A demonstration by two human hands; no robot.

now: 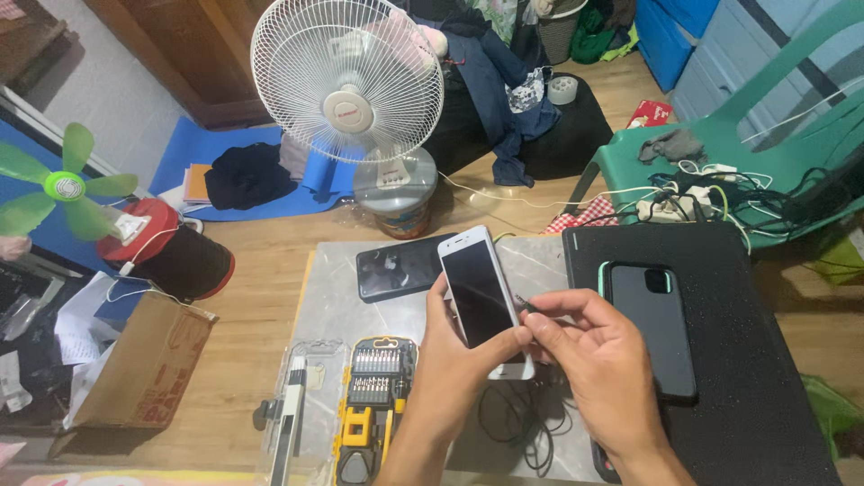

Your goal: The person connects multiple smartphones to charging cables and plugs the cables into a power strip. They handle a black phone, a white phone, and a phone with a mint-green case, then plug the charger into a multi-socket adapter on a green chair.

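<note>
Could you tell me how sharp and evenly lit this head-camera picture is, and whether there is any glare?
Head view: even indoor light, soft shadows; the white phone in the left hand is sharp, its dark screen free of glare; the right hand is sharp too; straight edges bow towards the frame's borders.

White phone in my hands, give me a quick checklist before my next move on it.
1. White phone gripped by left hand: ok, fingers wrap its lower edge.
2. Right hand pinching a small tool: ok, tip sits at the phone's right edge.
3. Tool tip seated in a slot: cannot tell, too small.
4. Screen dark: ok.
5. Bit kit within reach: ok, open beside the left wrist.
6. Space under the phone: not ok, a black cable lies there.
</note>
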